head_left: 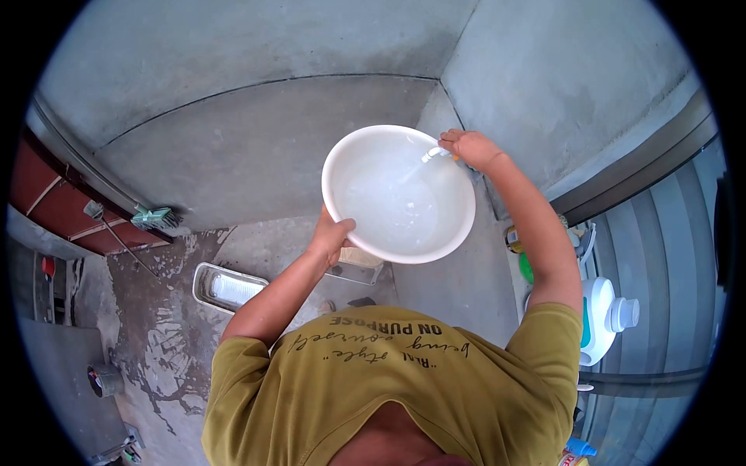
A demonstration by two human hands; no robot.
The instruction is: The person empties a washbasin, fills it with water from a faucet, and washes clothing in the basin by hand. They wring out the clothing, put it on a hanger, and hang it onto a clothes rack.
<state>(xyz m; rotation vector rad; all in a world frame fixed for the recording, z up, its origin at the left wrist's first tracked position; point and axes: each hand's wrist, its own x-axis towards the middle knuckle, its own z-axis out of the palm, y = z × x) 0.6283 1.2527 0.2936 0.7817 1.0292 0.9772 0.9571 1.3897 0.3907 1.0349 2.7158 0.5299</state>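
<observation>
A wide white basin (365,194) is held out in front of me, tilted so its inside faces up toward the camera. My left hand (332,235) grips the rim at the lower left, thumb over the edge and the other fingers hidden beneath. Water streams from a white tap (435,154) at the upper right into the basin, where some water has pooled. At the tap's orange handle is my right hand (470,147), its fingers bent around it and partly hiding it.
On the wet floor lies a rectangular metal tray (200,289). A green-bristled broom (155,217) leans by the left wall. To my right stand a white jug (598,322) with a blue-grey cap and other containers. Concrete walls (272,132) close in the front.
</observation>
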